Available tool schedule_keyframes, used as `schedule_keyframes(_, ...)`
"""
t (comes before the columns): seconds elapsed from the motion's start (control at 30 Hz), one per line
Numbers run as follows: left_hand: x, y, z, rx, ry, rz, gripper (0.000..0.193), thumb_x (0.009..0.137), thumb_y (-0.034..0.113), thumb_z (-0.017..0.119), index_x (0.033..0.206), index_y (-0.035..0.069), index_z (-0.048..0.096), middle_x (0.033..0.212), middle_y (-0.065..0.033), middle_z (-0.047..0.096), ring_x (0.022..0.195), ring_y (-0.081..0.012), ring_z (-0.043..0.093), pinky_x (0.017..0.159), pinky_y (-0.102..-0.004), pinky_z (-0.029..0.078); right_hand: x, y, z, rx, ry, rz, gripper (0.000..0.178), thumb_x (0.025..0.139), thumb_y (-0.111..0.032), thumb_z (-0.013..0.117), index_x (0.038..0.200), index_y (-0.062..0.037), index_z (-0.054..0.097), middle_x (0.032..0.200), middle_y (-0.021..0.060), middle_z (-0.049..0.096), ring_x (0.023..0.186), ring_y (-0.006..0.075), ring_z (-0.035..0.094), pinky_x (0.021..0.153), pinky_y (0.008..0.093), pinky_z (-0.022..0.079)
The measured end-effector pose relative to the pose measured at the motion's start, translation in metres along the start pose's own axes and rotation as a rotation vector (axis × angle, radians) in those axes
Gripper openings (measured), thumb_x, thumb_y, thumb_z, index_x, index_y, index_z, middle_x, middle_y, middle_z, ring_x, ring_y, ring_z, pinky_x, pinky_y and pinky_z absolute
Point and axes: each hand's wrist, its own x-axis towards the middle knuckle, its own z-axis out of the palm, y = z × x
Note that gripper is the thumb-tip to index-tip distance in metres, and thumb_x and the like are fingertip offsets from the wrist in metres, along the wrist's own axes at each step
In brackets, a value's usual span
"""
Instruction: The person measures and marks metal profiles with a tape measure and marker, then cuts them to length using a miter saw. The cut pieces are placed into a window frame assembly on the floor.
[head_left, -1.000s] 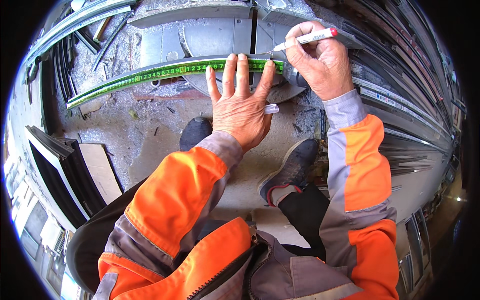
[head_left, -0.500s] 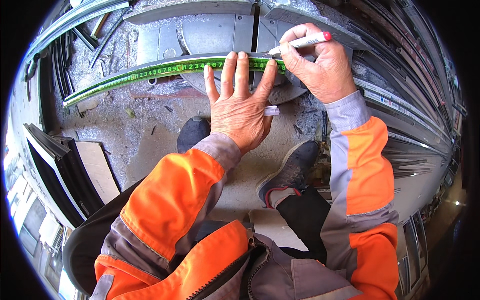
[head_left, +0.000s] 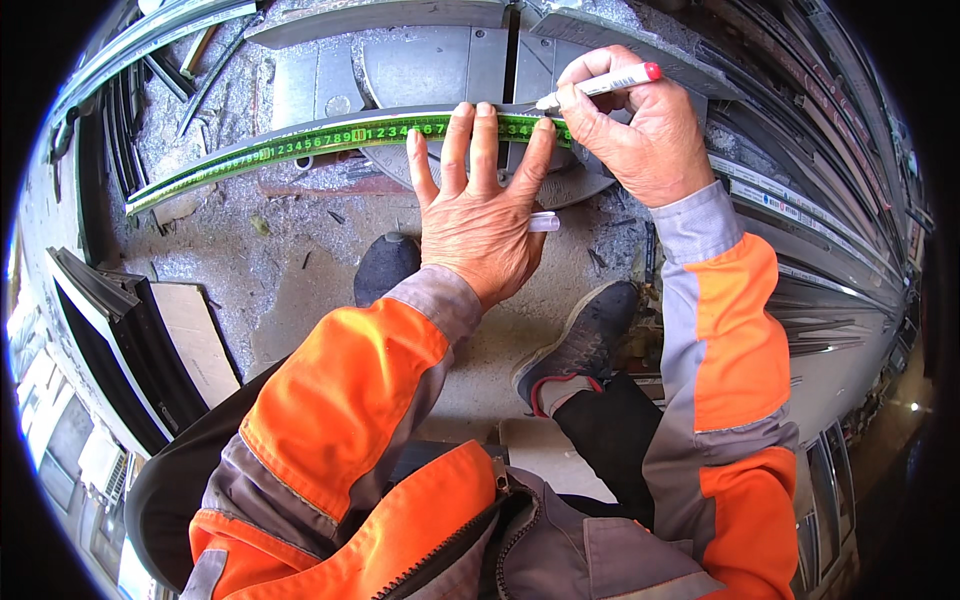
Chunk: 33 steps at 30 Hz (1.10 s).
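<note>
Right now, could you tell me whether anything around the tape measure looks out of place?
Nothing stands out. The left hand presses the green tape measure flat, and the right hand holds a marker at its edge.

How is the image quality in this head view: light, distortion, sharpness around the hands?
Head view: hard daylight, crisp shadows under the left hand and the shoes; fisheye bends the green tape measure into an arc; black vignette at the corners; right hand and white marker sharp, no motion blur.

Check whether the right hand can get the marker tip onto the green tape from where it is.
Probably yes: the right hand holds the marker with its tip at the green tape, just beyond the left hand fingertips; nothing lies between.
</note>
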Motion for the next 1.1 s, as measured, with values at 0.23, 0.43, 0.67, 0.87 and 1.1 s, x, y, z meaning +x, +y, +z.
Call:
schedule_keyframes(0.23, -0.0003, -0.0011, 0.0014, -0.018, 0.024, 0.011, 0.087, 0.083, 0.035, 0.073, 0.164, 0.029, 0.039, 0.166, -0.0282, 0.029, 0.158, -0.0477, 0.022, 0.124, -0.0750, 0.008, 0.0000, -0.0012, 0.0013, 0.008, 0.001, 0.009, 0.007, 0.099, -0.011, 0.073, 0.098, -0.0046, 0.069, 0.083, -0.0003, 0.071, 0.079, 0.0055, 0.068, 0.071, 0.0267, 0.056)
schedule_keyframes(0.43, 0.0003, -0.0001, 0.0008, -0.005, 0.009, 0.003, 0.095, 0.081, 0.035, 0.076, 0.167, 0.033, 0.036, 0.165, -0.0264, 0.028, 0.157, -0.0463, 0.022, 0.125, -0.0722, 0.006, 0.0001, 0.0022, 0.0020, -0.007, 0.015, -0.007, 0.009, 0.099, -0.012, 0.074, 0.098, -0.0051, 0.069, 0.081, -0.0002, 0.071, 0.079, 0.0062, 0.068, 0.071, 0.0273, 0.056)
schedule_keyframes(0.67, 0.0000, 0.0000, 0.0002, -0.007, 0.010, 0.002, 0.095, 0.081, 0.035, 0.077, 0.167, 0.033, 0.036, 0.164, -0.0261, 0.028, 0.157, -0.0462, 0.021, 0.125, -0.0724, 0.006, 0.0007, 0.0028, 0.0023, -0.015, 0.003, -0.002, 0.009, 0.099, -0.013, 0.074, 0.099, -0.0056, 0.069, 0.081, 0.0004, 0.071, 0.078, 0.0069, 0.068, 0.071, 0.0282, 0.056)
schedule_keyframes(0.87, 0.0005, 0.0006, 0.0000, -0.007, 0.007, -0.001, 0.094, 0.081, 0.036, 0.077, 0.166, 0.033, 0.036, 0.165, -0.0254, 0.028, 0.157, -0.0462, 0.022, 0.125, -0.0724, 0.007, 0.0006, 0.0026, 0.0017, -0.018, -0.004, -0.004, 0.009, 0.099, -0.013, 0.074, 0.099, -0.0055, 0.069, 0.081, 0.0005, 0.071, 0.078, 0.0070, 0.069, 0.072, 0.0285, 0.056)
schedule_keyframes(1.1, -0.0001, 0.0000, 0.0006, 0.000, 0.014, 0.000, 0.094, 0.081, 0.036, 0.077, 0.166, 0.034, 0.037, 0.164, -0.0256, 0.029, 0.157, -0.0463, 0.022, 0.125, -0.0726, 0.008, 0.0013, 0.0015, 0.0028, -0.020, -0.004, 0.002, 0.010, 0.098, -0.011, 0.075, 0.098, -0.0045, 0.068, 0.082, 0.0011, 0.071, 0.079, 0.0077, 0.069, 0.073, 0.0286, 0.057)
